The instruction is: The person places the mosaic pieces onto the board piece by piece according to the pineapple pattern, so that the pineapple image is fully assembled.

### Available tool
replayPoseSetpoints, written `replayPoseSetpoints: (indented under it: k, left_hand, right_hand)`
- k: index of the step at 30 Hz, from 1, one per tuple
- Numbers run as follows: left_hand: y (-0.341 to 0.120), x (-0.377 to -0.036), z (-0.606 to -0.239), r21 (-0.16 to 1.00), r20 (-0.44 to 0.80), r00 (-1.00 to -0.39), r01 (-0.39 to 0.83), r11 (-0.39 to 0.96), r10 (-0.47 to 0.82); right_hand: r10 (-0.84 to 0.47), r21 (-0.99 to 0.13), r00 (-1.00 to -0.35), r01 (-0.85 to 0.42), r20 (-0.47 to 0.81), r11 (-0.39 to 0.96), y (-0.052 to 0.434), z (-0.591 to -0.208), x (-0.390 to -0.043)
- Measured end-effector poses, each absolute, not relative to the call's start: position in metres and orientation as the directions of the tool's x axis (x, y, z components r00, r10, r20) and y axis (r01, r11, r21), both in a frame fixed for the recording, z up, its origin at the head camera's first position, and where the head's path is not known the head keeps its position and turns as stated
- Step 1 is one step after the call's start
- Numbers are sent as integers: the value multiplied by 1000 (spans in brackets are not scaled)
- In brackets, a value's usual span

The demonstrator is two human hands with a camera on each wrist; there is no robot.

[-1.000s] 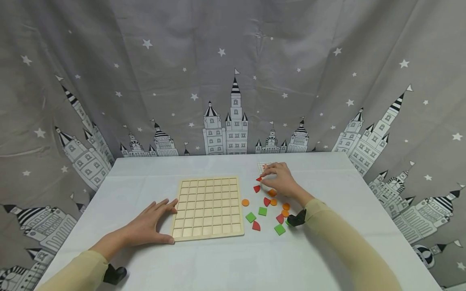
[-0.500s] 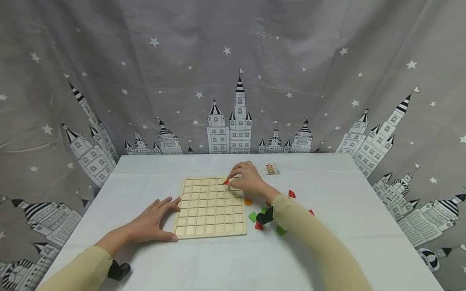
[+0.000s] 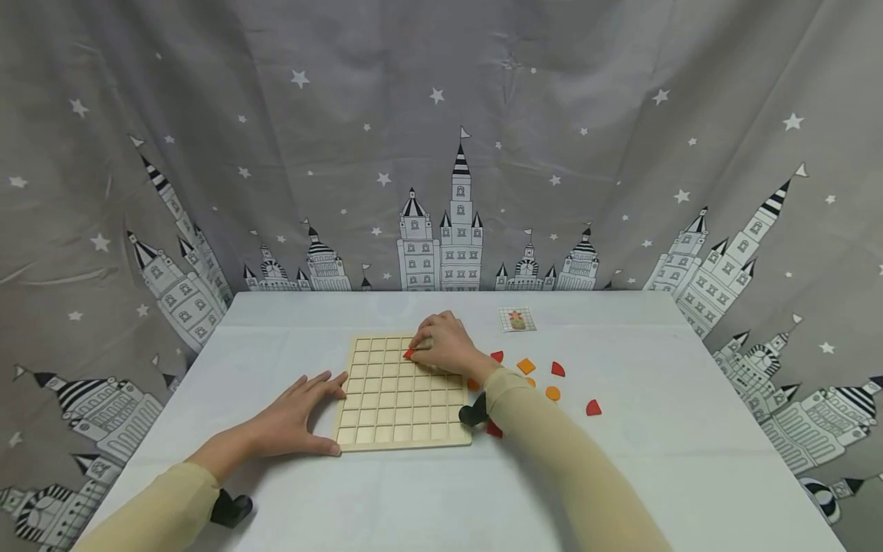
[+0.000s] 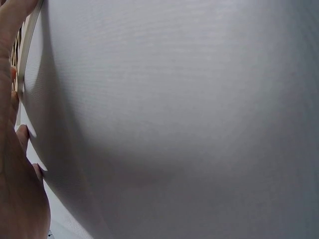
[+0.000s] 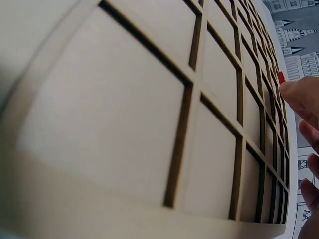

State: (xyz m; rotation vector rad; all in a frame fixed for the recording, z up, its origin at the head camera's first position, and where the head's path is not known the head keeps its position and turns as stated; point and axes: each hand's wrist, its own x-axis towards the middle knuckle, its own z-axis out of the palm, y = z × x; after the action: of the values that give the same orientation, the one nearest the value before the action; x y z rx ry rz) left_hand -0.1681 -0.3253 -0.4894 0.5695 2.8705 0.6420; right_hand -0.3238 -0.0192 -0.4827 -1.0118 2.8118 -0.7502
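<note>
A pale wooden board [image 3: 396,419] with a grid of square recesses lies flat on the white table. My left hand [image 3: 293,418] rests at its left edge, thumb at the near corner and fingers spread along the side. Over the far part of the grid, my right hand [image 3: 447,345] pinches a red quarter-circle tile [image 3: 408,353] between thumb and fingertips. In the right wrist view the tip of that red tile [image 5: 281,77] sticks up past the thumb. The left wrist view shows mostly tablecloth, with the left fingers along the board's side.
Right of the board lie loose tiles: an orange square [image 3: 526,366], an orange circle [image 3: 553,393] and several red quarter circles, one [image 3: 594,408] farthest right. The right forearm hides part of that group. A small picture card [image 3: 517,319] lies behind them, before a grey castle-print curtain [image 3: 621,138].
My right hand has carried the red quarter-circle tile leftward from the loose tiles to above the grid, uncovering the picture card. My left hand has stayed at the board's edge.
</note>
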Motion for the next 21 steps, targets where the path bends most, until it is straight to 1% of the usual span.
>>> replayPoseSetpoints:
  k: [3,11,21]
  left_hand:
    - [-325,-168,-489,436,-55,-916,337,835,398]
    - [-325,-168,-488,436,-57,-918,331,837,392]
    - [-325,-168,-489,442,-57,-920,325,836,388]
  right_hand:
    - [-613,-460,-784,-582,98,671,-21,-485,-326]
    - [-613,-502,-787,-557,66,661,-20,-488,-326]
    - [-621,-520,-782,-555,58,650,-19,-486,-325]
